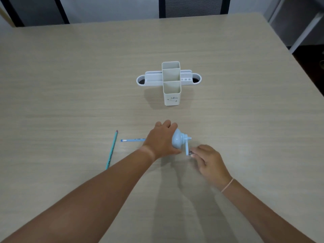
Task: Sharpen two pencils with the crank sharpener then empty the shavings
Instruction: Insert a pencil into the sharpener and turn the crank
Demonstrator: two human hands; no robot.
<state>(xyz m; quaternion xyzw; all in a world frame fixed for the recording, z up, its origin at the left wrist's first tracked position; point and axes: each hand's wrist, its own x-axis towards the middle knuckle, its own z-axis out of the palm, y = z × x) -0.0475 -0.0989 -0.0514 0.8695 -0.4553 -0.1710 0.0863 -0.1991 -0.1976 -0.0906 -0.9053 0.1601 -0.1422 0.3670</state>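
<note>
The sharpener (178, 140) is held down on the table (70, 85) by the left hand (160, 140), with 1 pencil (133, 140) inserted; the crank (187, 149) is pinched by the right hand (208, 159). Sharpening seems underway, so steady turning is needed. A 2nd pencil (111, 149) lies near; an organizer (171, 81) stands well behind, obstructing nothing.

Two bare forearms reach forward from the bottom edge, converging toward the centre. The left hand (160, 140) lies palm down, fingers curled over and gripping. The right hand (208, 161), a thin band at its wrist, pinches with thumb and fingertips, knuckles up.
</note>
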